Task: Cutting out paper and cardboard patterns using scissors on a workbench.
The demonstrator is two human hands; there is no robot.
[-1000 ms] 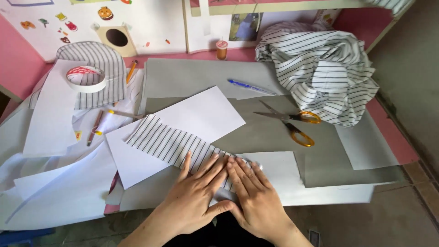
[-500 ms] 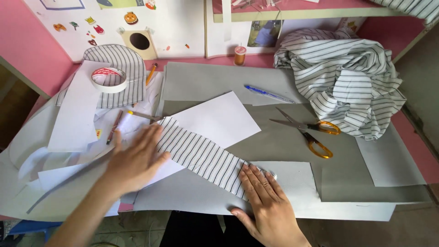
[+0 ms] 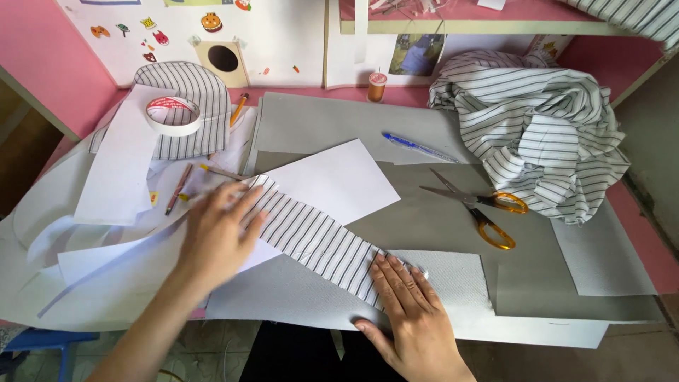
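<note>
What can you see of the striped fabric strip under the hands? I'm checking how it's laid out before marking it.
The striped fabric strip is a long, narrow piece of what looks like thin woven cloth, white with dark stripes. It lies flat, running diagonally from upper left to lower right across a white paper sheet and grey card. The left hand presses its upper end; the right hand presses its lower end.

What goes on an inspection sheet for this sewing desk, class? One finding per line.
Surface: pink desk under grey sheets.
Job's things: striped fabric strip lying flat over white paper.
Clutter: orange-handled scissors, blue pen, tape roll, thread spool, bundled striped cloth.
Hands: left hand and right hand press flat on the strip's ends.
Cables: nothing seen.
Surroundings: stickered white board, shelf.
</note>
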